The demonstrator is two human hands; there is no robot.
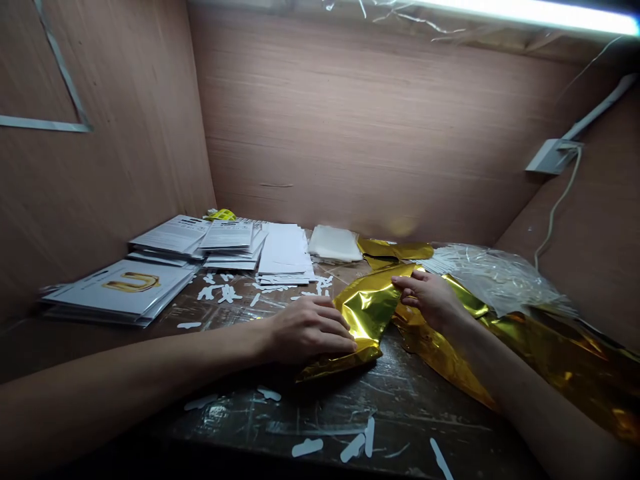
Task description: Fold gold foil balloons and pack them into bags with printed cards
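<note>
A flat, shiny gold foil balloon (367, 303) lies creased over the dark tabletop between my hands. My left hand (315, 327) grips its left side, fingers bent over the foil and thumb hidden. At its upper right edge, my right hand (427, 297) pinches the foil between thumb and fingertips. More gold foil (445, 360) lies under my right forearm and spreads to the right. Behind my right hand is another folded gold piece (395, 250).
At the left stand stacks of flat packets, one showing a gold U (131, 283). White cards (284, 248) and a pale folded stack (335, 243) are at the back. Clear plastic bags (505, 273) lie back right. White paper tabs (307, 447) are scattered about. Wooden walls surround the table.
</note>
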